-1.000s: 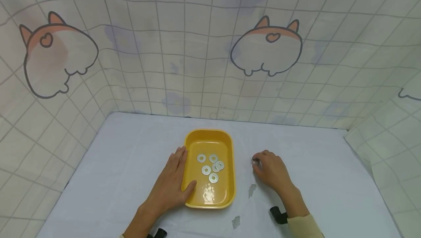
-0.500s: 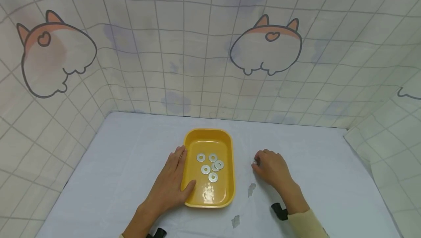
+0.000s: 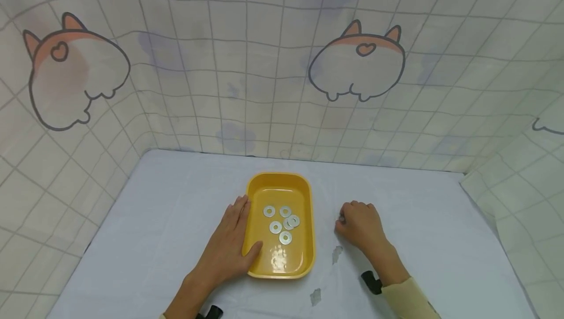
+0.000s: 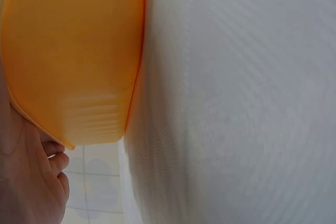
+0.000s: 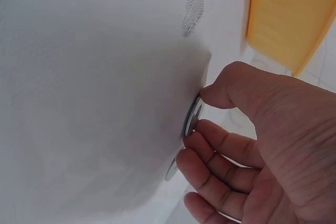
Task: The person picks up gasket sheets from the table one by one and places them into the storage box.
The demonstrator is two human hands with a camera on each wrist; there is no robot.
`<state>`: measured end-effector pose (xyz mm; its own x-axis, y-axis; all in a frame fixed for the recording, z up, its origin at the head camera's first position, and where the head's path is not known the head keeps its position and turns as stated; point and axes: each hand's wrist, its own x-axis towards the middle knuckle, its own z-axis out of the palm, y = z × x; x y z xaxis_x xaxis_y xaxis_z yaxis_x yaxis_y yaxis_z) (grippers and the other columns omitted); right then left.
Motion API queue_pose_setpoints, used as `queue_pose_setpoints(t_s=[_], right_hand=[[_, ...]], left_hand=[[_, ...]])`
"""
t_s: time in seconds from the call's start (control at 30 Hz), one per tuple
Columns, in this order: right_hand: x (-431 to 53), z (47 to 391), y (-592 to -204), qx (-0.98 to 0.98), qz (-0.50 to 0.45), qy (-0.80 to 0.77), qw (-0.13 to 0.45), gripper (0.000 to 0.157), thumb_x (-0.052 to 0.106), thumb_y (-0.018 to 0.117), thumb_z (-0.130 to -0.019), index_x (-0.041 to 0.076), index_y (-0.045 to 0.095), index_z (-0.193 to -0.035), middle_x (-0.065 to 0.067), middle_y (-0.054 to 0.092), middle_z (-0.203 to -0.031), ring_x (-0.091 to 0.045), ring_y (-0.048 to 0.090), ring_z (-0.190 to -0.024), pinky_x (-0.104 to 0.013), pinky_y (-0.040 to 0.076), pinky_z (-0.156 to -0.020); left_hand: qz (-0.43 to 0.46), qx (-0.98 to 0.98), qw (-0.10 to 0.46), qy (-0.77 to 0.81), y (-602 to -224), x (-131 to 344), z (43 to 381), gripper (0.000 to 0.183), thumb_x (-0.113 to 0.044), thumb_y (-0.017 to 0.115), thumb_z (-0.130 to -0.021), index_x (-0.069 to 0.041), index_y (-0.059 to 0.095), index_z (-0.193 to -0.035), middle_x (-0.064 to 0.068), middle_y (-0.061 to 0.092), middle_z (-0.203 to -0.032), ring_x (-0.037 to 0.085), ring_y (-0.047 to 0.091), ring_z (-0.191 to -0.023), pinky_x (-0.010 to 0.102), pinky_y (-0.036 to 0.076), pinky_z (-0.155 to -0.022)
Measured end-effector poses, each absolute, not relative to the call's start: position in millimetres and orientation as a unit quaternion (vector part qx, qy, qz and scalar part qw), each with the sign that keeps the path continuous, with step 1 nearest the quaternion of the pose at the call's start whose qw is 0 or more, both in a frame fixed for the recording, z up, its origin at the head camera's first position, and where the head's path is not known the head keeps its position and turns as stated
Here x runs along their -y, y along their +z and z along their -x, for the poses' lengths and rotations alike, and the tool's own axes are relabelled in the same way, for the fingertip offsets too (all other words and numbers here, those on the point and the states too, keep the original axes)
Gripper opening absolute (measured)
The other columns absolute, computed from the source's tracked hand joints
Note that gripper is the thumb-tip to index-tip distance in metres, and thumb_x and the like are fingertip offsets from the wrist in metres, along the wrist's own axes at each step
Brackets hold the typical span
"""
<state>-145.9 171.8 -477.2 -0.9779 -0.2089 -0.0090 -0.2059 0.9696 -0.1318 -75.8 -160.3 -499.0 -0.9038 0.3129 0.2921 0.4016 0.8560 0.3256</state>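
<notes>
A yellow tray (image 3: 257,265) stands mid-table with several metal washers (image 3: 285,237) lying flat in it, two of them overlapping. My left hand (image 3: 228,245) rests along the tray's left rim, fingers straight and thumb over the edge; the left wrist view shows the palm against the tray's outer wall (image 4: 73,51). To the right of the tray, my right hand (image 3: 363,226) is low at the tabletop. In the right wrist view, its thumb and fingers pinch a washer (image 5: 194,115) tilted on edge. A second washer (image 5: 171,167) lies close by its fingertips, partly hidden.
A white cloth (image 3: 176,187) covers the table. Two greyish patches (image 3: 316,297) mark it between the tray and my right arm. Behind stands a checked curtain (image 3: 282,89) with cartoon animals. Black camera mounts (image 3: 371,282) are at the wrists.
My right hand has shifted slightly, ending a little further left, and less of the metal at its fingertips shows. The left hand, tray and washers in it have kept their places.
</notes>
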Motion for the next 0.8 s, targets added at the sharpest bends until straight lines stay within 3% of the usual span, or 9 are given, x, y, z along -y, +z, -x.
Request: queue_pose_setpoints(t_s=[0.23, 0.5, 0.67, 0.8], right_hand=[[-167.2, 145.2, -475.9, -0.993, 0.105, -0.061, 0.0, 0.015, 0.017, 0.078, -0.084, 0.003, 0.073, -0.088, -0.006, 0.065, -0.073, -0.02, 0.054, -0.067, -0.043, 0.057, -0.076], [-162.8, 142.9, -475.8, -0.994, 0.095, -0.058, -0.011, 0.015, 0.017, 0.078, -0.083, 0.003, 0.073, -0.086, -0.005, 0.063, -0.07, -0.02, 0.052, -0.065, -0.042, 0.057, -0.075], [-165.2, 140.4, -480.4, -0.993, 0.089, -0.072, -0.022, 0.015, 0.017, 0.077, -0.082, 0.003, 0.072, -0.086, -0.007, 0.065, -0.073, -0.021, 0.055, -0.067, -0.04, 0.055, -0.07], [-168.1, 137.4, -483.6, -0.992, 0.082, -0.095, -0.024, 0.017, 0.017, 0.076, -0.082, 0.002, 0.073, -0.091, -0.009, 0.069, -0.08, -0.024, 0.06, -0.073, -0.042, 0.058, -0.073]], left_hand=[[0.186, 0.956, 0.113, -0.195, -496.4, 160.1, 75.8, 0.095, -0.043, 0.068, -0.093, 0.006, 0.028, -0.164, 0.02, 0.026, -0.174, 0.033, 0.027, -0.164, 0.034, 0.009, -0.139], [0.183, 0.957, 0.109, -0.197, -497.9, 160.6, 75.9, 0.096, -0.043, 0.068, -0.094, 0.005, 0.025, -0.165, 0.019, 0.025, -0.175, 0.033, 0.026, -0.164, 0.03, 0.003, -0.139], [0.185, 0.957, 0.109, -0.196, -498.8, 160.4, 76.5, 0.096, -0.043, 0.068, -0.093, 0.005, 0.026, -0.165, 0.019, 0.025, -0.175, 0.033, 0.025, -0.164, 0.026, -0.003, -0.138], [0.184, 0.957, 0.106, -0.197, -498.8, 160.0, 76.3, 0.096, -0.043, 0.068, -0.093, 0.005, 0.026, -0.165, 0.019, 0.025, -0.175, 0.033, 0.026, -0.164, 0.028, 0.0, -0.138]])
